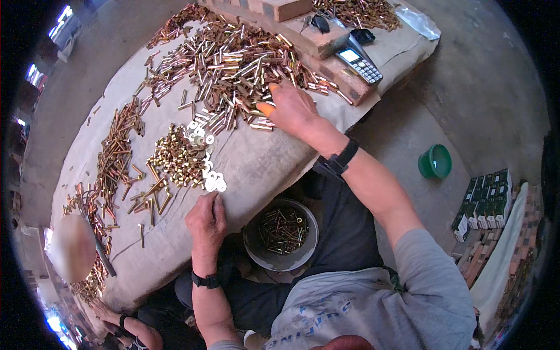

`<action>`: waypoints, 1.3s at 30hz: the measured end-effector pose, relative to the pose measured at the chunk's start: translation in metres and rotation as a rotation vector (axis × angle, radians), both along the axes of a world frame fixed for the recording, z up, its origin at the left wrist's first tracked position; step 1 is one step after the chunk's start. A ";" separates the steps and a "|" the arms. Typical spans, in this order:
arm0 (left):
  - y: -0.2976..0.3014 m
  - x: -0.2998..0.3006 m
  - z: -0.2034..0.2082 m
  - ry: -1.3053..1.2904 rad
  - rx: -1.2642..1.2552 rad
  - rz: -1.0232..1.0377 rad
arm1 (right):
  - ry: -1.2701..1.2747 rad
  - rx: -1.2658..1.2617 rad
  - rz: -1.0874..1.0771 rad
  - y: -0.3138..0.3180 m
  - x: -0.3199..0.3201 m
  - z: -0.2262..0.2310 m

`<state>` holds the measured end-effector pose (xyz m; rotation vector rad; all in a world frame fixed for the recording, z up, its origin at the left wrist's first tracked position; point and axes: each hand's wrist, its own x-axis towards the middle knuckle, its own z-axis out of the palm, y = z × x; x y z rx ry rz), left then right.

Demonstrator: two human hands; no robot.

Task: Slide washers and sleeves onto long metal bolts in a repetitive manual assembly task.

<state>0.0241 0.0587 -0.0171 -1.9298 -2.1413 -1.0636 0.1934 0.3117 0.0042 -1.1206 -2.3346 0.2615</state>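
Observation:
My right hand (294, 112), with orange covers on its thumb and a finger, reaches to the near right side of a big heap of metal sleeves (233, 64). Its thumb and finger are apart, over the sleeves. At the table's near edge, my left hand (205, 220) is closed with its fingers curled; whatever they may hold is hidden. Just beyond it lie shiny flat washers (214, 182). Beside those is a pile of small brass-coloured nuts (176, 157), with bolts (116, 149) spread to the left.
A grey bucket (314, 233) partly filled with metal fasteners stands below the table edge. Bricks (344, 76) on the table carry a phone (359, 61) and sunglasses (319, 23). A green bucket (435, 161) and stacked small boxes (484, 201) are right. Another person's hand (106, 312) is lower left.

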 end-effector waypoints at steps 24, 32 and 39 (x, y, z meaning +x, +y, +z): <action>-0.013 -0.010 0.002 -0.062 -0.017 -0.008 | 0.154 0.317 0.118 -0.025 -0.036 -0.005; -0.038 -0.053 0.012 -0.030 0.098 0.311 | -0.037 0.117 0.523 -0.070 -0.013 -0.006; -0.064 -0.120 0.017 0.150 0.092 0.588 | -0.046 0.262 0.345 -0.050 -0.032 -0.013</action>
